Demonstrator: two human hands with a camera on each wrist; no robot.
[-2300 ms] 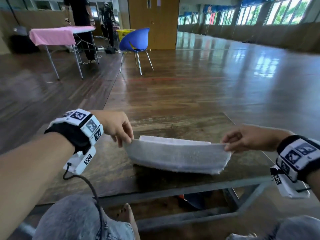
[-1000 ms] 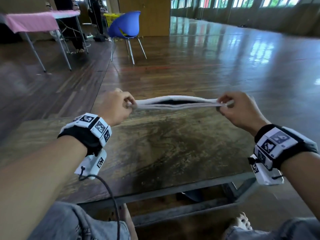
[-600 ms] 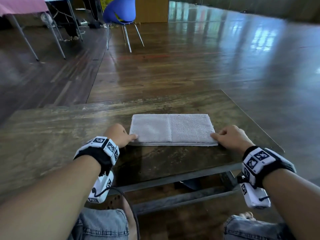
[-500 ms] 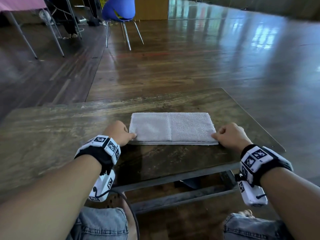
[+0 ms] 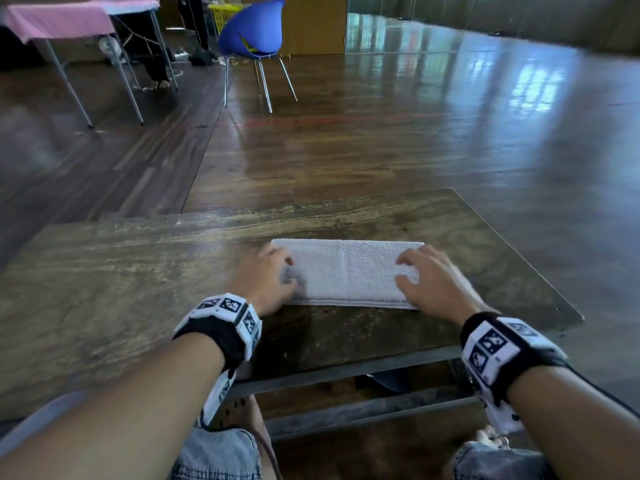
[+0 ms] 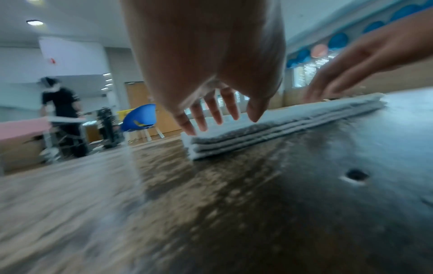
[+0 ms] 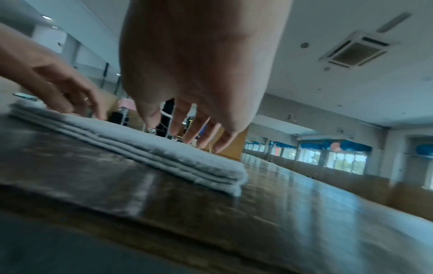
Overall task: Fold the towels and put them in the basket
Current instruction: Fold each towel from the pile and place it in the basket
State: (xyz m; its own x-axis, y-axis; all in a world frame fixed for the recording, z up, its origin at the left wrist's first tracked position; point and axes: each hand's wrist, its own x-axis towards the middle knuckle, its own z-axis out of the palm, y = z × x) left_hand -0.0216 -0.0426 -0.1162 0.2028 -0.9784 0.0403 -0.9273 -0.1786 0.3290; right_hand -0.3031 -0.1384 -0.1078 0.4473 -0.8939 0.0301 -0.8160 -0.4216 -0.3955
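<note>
A white towel (image 5: 346, 271), folded into a long flat stack of layers, lies on the wooden table (image 5: 138, 271) near its front right. My left hand (image 5: 273, 275) is over the towel's left end with fingers spread and straight. My right hand (image 5: 419, 275) is over the right end, fingers spread too. In the left wrist view the left fingertips (image 6: 187, 128) hover just above the towel (image 6: 269, 133). In the right wrist view the right fingertips (image 7: 218, 146) hang above the towel (image 7: 164, 157). Neither hand grips anything. No basket near the table is in view.
The table's front edge (image 5: 346, 368) runs close to my knees, its right corner (image 5: 578, 318) beside the towel. Beyond it is open wooden floor with a blue chair (image 5: 252, 32), a yellow crate (image 5: 225, 12), a pink-covered table (image 5: 62, 22) and a standing person (image 6: 61, 111).
The folded towel was swung up, then laid flat on the table. Both hands have since let go of its near corners and moved forward over its ends with fingers spread.
</note>
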